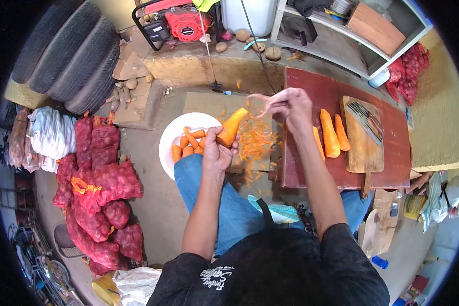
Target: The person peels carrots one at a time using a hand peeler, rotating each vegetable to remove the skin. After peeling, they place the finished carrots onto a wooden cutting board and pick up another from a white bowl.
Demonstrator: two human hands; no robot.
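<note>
My left hand (220, 151) is closed around the thick end of a large orange carrot (232, 126), its narrow end pointing up and to the right. Up and to the right of the carrot, my right hand (294, 108) is raised with its fingers closed on a slim pinkish peeler-like tool (260, 97), smeared by motion and apart from the carrot. Orange peelings (255, 143) lie scattered on the floor below. Beside my left hand, a white basin (169, 137) holds several carrots (188, 143). Close to my right forearm, large peeled carrots (329, 135) lie on the red table (303, 171).
A wooden cutting board (359, 158) bears a knife (366, 122) on the table's right part. Red net sacks (104, 188) are piled at left below stacked tires (71, 56). A red generator (186, 25) and a metal shelf (331, 38) stand at the back.
</note>
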